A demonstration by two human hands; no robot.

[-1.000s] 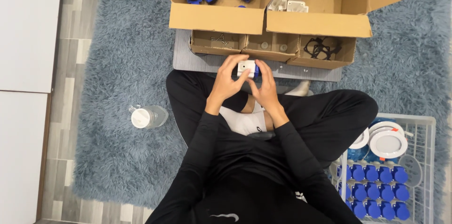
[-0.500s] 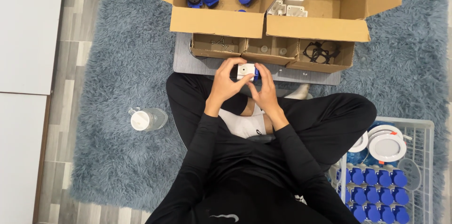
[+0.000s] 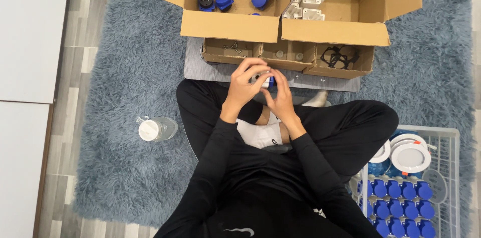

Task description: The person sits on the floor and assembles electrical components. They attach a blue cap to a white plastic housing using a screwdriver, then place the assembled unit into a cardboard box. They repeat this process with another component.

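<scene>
I sit cross-legged on a blue-grey shaggy rug (image 3: 125,58). My left hand (image 3: 244,84) and my right hand (image 3: 279,94) meet in front of me, both closed around a small white and blue plastic part (image 3: 266,80). Fingers hide most of it. Just beyond the hands stands a low cardboard tray (image 3: 288,57) with compartments, one holding black rings (image 3: 339,57).
Two open cardboard boxes sit at the back: the left box (image 3: 228,23) holds blue parts, the right box (image 3: 340,30) holds white parts. A clear bottle (image 3: 156,129) lies on the rug at left. A white wire basket (image 3: 453,168) with several blue parts and white discs stands at right.
Both hands stay together on the small part with only slight finger shifts. The view has drifted a little.
</scene>
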